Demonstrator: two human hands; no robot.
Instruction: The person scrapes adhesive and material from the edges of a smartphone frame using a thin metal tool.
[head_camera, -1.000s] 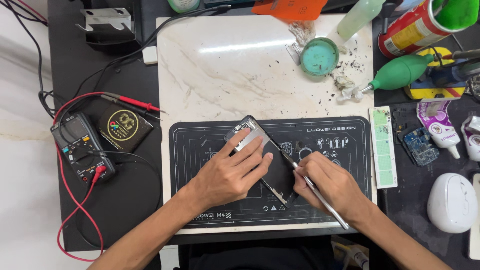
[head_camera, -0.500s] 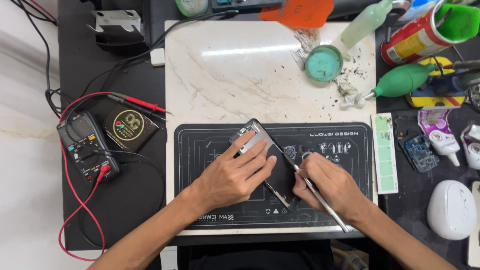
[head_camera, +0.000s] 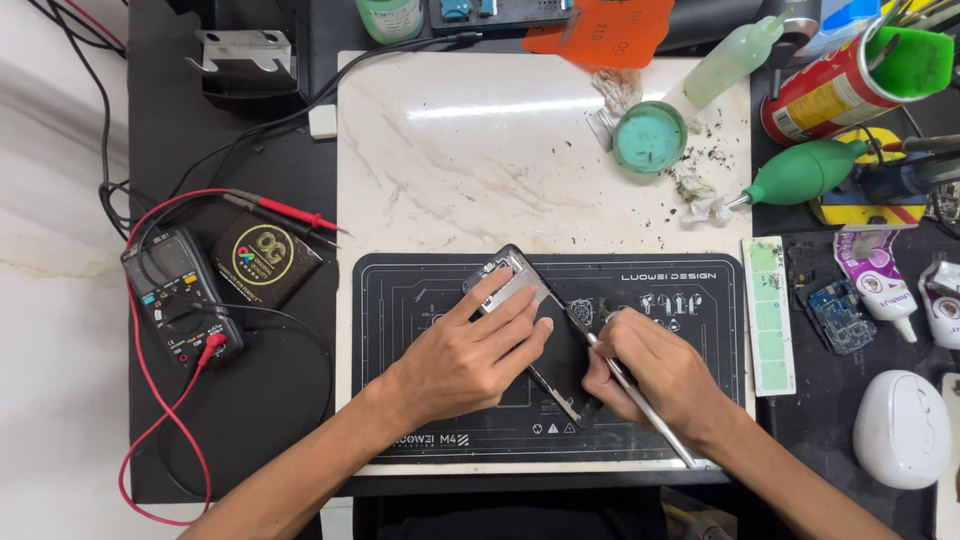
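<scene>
An opened black phone (head_camera: 545, 330) lies slanted on a black work mat (head_camera: 690, 300). My left hand (head_camera: 470, 355) lies flat over the phone's upper half, fingers spread across it, holding it down. My right hand (head_camera: 655, 375) grips a thin metal tool (head_camera: 640, 405) like a pen, its tip touching the phone's right edge near the middle. The phone's lower end shows between my two hands.
A white marble slab (head_camera: 480, 160) lies under the mat. Left: a multimeter (head_camera: 180, 295) with red leads and a small black box (head_camera: 263, 257). Right: a green blower (head_camera: 805, 172), a glue tube (head_camera: 880, 280), a small circuit board (head_camera: 835, 312), a white mouse (head_camera: 900, 430). A green round dish (head_camera: 648, 136) sits at the back.
The view has shifted slightly to the right. Both hands stay on the phone; the right hand with the tool has edged a little along the phone's edge.
</scene>
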